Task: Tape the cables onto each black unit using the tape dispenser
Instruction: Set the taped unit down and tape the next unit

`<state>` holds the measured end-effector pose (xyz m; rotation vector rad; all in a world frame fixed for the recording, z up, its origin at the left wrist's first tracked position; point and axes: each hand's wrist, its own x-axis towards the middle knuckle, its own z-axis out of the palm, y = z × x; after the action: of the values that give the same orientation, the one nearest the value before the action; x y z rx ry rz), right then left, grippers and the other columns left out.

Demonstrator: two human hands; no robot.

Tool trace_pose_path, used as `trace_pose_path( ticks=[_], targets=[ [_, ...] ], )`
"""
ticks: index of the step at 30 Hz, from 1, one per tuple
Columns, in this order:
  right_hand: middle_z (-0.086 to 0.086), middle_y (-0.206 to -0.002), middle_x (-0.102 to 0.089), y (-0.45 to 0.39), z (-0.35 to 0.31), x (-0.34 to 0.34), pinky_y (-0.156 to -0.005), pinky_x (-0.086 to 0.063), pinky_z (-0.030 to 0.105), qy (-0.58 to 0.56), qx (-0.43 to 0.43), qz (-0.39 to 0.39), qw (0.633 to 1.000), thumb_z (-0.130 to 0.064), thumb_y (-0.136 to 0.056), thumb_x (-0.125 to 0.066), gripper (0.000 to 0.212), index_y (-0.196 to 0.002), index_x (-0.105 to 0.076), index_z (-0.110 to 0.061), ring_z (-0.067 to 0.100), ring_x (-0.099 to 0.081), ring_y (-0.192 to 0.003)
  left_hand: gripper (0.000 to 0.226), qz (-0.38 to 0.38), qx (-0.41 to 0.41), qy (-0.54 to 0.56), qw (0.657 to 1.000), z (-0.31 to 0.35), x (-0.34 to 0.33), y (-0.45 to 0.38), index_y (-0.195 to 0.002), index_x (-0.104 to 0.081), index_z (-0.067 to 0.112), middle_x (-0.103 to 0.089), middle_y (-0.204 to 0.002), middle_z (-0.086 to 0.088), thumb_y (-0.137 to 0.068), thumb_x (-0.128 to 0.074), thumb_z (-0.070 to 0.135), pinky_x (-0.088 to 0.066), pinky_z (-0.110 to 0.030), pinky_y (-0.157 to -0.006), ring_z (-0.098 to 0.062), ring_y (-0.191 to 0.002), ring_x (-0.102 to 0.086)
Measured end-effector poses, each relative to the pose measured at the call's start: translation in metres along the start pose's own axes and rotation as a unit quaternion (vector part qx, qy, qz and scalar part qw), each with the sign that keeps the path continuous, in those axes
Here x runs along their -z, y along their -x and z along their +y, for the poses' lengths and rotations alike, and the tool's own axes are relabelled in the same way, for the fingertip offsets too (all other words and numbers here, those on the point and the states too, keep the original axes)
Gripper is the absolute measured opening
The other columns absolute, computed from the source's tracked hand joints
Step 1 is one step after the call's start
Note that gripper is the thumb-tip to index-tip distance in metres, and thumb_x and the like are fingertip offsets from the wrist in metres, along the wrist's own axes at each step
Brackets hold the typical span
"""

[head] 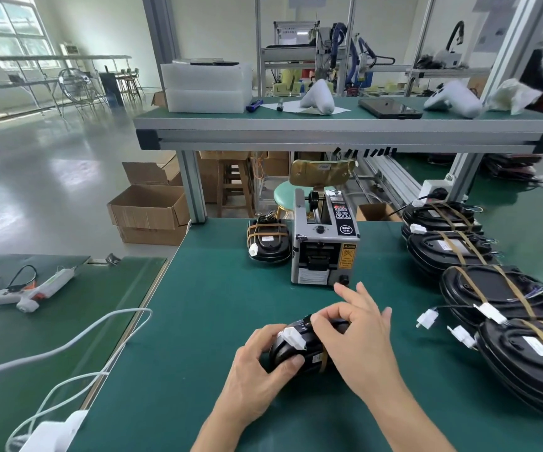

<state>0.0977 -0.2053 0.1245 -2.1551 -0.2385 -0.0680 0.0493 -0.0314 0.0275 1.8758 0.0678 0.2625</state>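
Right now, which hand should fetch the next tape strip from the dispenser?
Right hand, probably: its straight fingers point toward the grey box-shaped tape dispenser just beyond, while the left hand grips and steadies the black oval unit.

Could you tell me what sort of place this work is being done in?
Most likely a factory assembly workstation: an automatic tape dispenser stands on a green bench mat, taped black units are stacked along the right, and aluminium-frame machinery stands behind.

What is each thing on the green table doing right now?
black unit: held in both hands, white connector on top
left hand: grips the unit's left side
right hand: thumb and forefinger pinch at the unit's top
tape dispenser: upright, untouched
taped units: in a row at right, tape across them
glue gun: lying flat on the left mat
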Motion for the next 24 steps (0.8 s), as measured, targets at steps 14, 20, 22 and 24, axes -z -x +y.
trace_pose_path(
  ticks=[14,20,22,24],
  targets=[
    [-0.013,-0.163,-0.039,0.007,-0.001,-0.01,-0.125,0.017,0.043,0.011,-0.016,0.022,1.0,-0.031,-0.089,-0.074,0.025,-0.065,-0.073,-0.028,-0.002,0.002,-0.156,0.043,0.009,-0.013,0.001,1.0,0.0,-0.001,-0.001,-0.126,-0.07,0.037,-0.076,-0.117,0.006,-0.085,-0.077,0.048,-0.055,-0.033,-0.099,-0.018,-0.111,-0.072],
    [-0.012,-0.163,-0.039,0.007,0.002,-0.013,-0.126,0.016,0.044,0.034,-0.011,0.028,0.999,-0.033,-0.089,-0.074,0.027,-0.062,-0.069,-0.03,-0.001,0.002,-0.156,0.042,0.007,-0.016,-0.001,1.0,-0.003,-0.001,-0.002,-0.127,-0.069,0.042,-0.076,-0.119,0.005,-0.086,-0.078,0.045,-0.055,-0.035,-0.101,-0.02,-0.114,-0.072],
    [-0.012,-0.163,-0.039,0.006,0.002,-0.014,-0.125,0.016,0.043,0.039,-0.011,0.03,0.999,-0.034,-0.088,-0.074,0.026,-0.063,-0.069,-0.031,-0.001,0.003,-0.156,0.041,0.008,-0.018,-0.003,1.0,-0.004,-0.001,-0.002,-0.127,-0.068,0.043,-0.076,-0.119,0.005,-0.087,-0.077,0.045,-0.055,-0.036,-0.101,-0.02,-0.114,-0.072],
    [-0.011,-0.162,-0.04,0.007,0.002,-0.015,-0.125,0.017,0.042,0.041,-0.01,0.033,0.999,-0.034,-0.088,-0.074,0.024,-0.065,-0.068,-0.032,0.0,0.002,-0.157,0.042,0.006,-0.018,-0.004,1.0,-0.005,-0.001,-0.002,-0.128,-0.068,0.043,-0.076,-0.119,0.004,-0.087,-0.077,0.044,-0.055,-0.04,-0.102,-0.021,-0.114,-0.071]
  ],
)
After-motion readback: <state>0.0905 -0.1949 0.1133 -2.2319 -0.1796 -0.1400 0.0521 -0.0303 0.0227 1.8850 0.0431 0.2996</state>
